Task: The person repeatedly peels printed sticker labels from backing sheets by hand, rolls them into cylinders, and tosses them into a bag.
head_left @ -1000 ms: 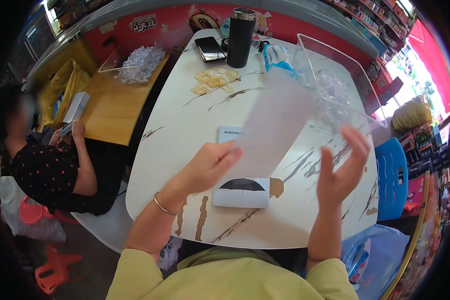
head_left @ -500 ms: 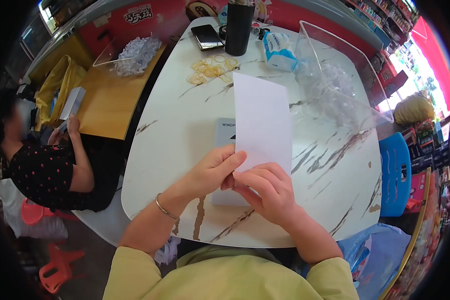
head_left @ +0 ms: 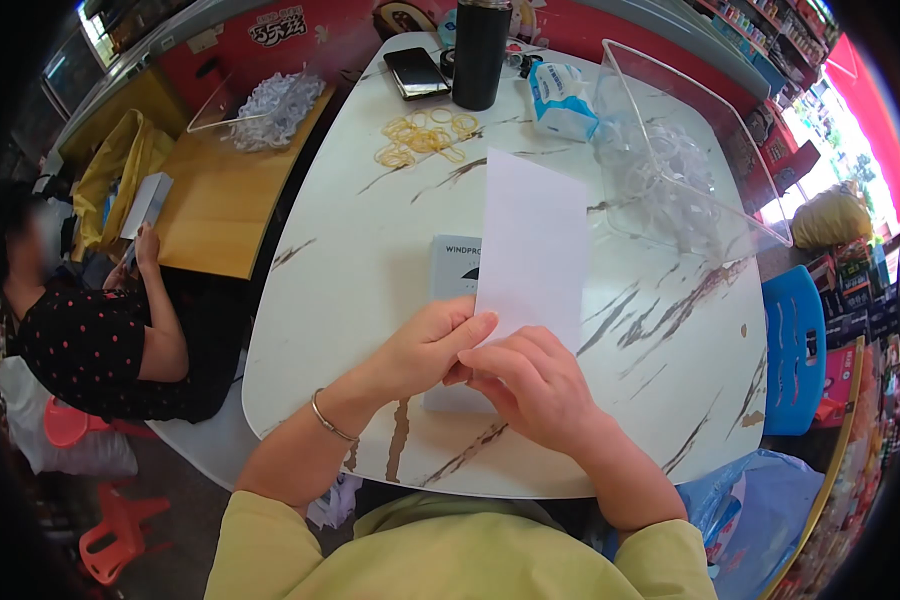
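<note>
A plain white sheet or flat box (head_left: 535, 250) stands raised above the table, its lower left edge pinched in my left hand (head_left: 435, 345). My right hand (head_left: 535, 385) is closed at its bottom edge, fingers curled and touching the fingers of my left hand. Behind and below them a pale box (head_left: 454, 262) printed "WINDPRO..." with a dark umbrella shape lies on the white marbled table (head_left: 340, 300), partly covered by the sheet and my hands.
Yellow rubber bands (head_left: 425, 137), a phone (head_left: 416, 74), a black bottle (head_left: 480, 60) and a blue-white packet (head_left: 562, 100) lie or stand toward the back. A clear bin (head_left: 670, 180) holds plastic loops at right. A person (head_left: 100, 340) sits at left beside a wooden table (head_left: 220, 220).
The white piece has come from a blurred slant to upright over the box. My right hand, open and apart at first, has moved left and closed at its lower edge.
</note>
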A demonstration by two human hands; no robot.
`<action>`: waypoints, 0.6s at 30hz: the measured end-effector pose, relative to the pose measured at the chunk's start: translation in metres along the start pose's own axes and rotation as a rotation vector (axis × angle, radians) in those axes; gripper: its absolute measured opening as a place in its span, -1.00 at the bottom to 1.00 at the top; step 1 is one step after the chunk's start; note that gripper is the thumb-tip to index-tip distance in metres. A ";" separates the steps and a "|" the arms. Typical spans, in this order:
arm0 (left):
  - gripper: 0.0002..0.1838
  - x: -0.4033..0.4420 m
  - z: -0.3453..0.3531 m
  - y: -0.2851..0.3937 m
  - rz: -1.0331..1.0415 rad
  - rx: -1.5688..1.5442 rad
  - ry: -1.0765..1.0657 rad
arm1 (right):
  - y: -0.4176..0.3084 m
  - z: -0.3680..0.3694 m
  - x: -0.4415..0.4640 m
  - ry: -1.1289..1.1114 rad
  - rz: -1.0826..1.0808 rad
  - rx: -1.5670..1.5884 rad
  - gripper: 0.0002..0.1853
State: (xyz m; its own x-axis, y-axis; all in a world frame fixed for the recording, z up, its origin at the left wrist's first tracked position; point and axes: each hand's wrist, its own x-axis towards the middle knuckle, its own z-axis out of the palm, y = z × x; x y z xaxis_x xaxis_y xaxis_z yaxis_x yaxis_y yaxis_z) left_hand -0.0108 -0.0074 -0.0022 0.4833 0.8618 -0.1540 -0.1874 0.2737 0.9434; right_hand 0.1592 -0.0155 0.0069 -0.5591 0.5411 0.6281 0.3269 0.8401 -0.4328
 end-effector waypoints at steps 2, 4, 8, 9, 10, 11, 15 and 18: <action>-0.72 -0.001 0.002 0.006 -0.007 0.012 0.004 | 0.001 -0.001 -0.001 -0.032 0.009 0.034 -0.66; -0.72 -0.002 0.006 0.014 -0.022 0.026 0.031 | 0.001 -0.005 -0.002 -0.009 0.061 0.150 -0.68; -0.72 -0.003 0.002 0.012 -0.012 0.035 0.015 | 0.003 -0.004 0.000 0.068 0.057 0.264 -0.70; -0.72 -0.003 0.001 0.011 -0.015 0.044 0.022 | 0.003 -0.003 -0.001 0.060 0.076 0.255 -0.72; -0.71 -0.003 0.001 0.010 -0.019 0.053 0.028 | 0.003 -0.002 -0.002 0.053 0.094 0.246 -0.74; -0.71 -0.003 0.001 0.009 -0.023 0.061 0.034 | 0.002 -0.001 -0.002 0.045 0.114 0.238 -0.75; -0.70 -0.004 0.005 0.013 -0.007 0.065 0.002 | 0.003 -0.002 -0.001 0.012 0.100 0.214 -0.77; -0.70 -0.004 0.005 0.013 -0.017 0.059 -0.023 | 0.004 -0.001 0.000 -0.015 0.089 0.184 -0.77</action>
State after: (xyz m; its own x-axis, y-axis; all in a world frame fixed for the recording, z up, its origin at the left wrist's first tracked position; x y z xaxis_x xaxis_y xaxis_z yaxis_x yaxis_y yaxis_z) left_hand -0.0115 -0.0095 0.0123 0.5053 0.8472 -0.1640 -0.1285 0.2618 0.9565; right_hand 0.1619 -0.0122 0.0057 -0.5458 0.6114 0.5729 0.2318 0.7672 -0.5980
